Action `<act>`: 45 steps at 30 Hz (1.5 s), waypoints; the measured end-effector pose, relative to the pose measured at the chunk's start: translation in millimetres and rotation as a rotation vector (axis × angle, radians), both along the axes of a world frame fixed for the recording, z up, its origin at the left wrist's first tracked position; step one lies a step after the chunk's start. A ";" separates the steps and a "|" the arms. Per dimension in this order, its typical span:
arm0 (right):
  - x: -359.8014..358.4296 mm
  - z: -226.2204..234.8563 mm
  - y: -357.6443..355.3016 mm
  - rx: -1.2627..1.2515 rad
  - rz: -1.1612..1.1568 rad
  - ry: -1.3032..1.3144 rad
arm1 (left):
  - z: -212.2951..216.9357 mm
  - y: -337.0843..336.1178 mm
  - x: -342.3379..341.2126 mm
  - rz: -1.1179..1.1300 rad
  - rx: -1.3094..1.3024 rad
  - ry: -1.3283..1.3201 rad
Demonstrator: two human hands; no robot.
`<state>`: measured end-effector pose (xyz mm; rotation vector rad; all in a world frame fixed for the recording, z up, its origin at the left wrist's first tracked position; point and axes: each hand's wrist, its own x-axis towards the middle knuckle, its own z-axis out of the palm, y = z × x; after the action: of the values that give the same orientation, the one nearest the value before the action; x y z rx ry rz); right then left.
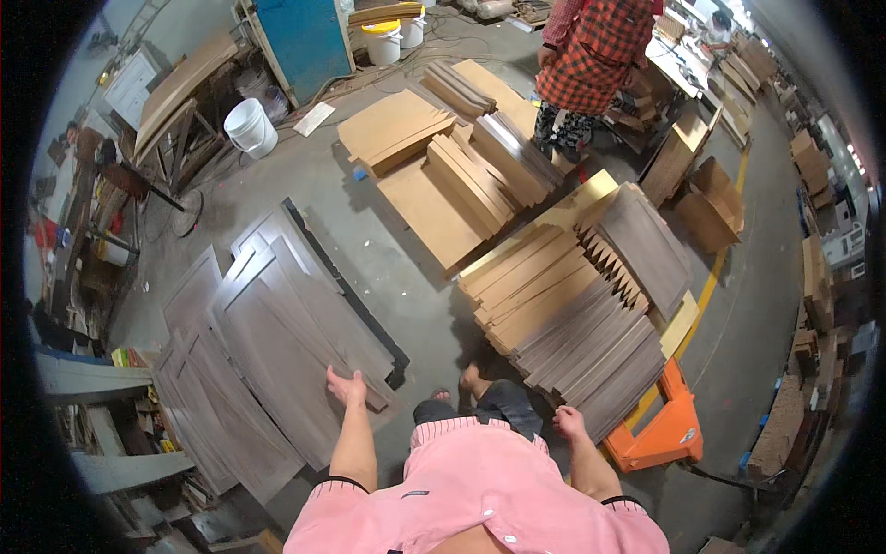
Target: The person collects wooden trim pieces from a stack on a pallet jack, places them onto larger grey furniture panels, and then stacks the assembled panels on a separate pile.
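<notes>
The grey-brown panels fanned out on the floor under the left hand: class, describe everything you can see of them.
The grey-brown panels are flat, thin boards with a wood-grain look, some with framed, door-like faces. They lie overlapping in a loose fan on the grey concrete floor, tilted on one another. The left hand, open with fingers spread, is over their near edge; contact is unclear. A dark strip borders their right side.

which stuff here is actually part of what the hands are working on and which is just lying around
In hand:
- left hand, open, over the grey-brown panels spread on the floor
- right hand, at the stack of grey-brown boards on the orange pallet truck

Lying about:
- tan board stacks
- white bucket
- cardboard boxes
- blue cabinet
- person in a red checked top
</notes>
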<state>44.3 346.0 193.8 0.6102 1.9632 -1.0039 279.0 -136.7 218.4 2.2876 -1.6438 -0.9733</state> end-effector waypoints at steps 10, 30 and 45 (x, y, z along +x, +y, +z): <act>-159.8 -59.1 -68.2 -0.161 0.053 0.172 | 45.9 -3.2 -81.7 -0.164 -0.484 0.249; -425.4 -196.9 -374.1 0.204 0.645 0.410 | -299.2 -153.6 -505.2 -0.343 0.376 0.258; -596.8 -391.3 -580.2 0.364 0.694 0.931 | -336.1 -176.8 -337.5 -0.212 0.449 0.185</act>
<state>-552.4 -234.1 -197.5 -0.4748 2.8879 -0.4928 -58.5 -313.5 -117.7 2.2089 -1.7550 -1.6990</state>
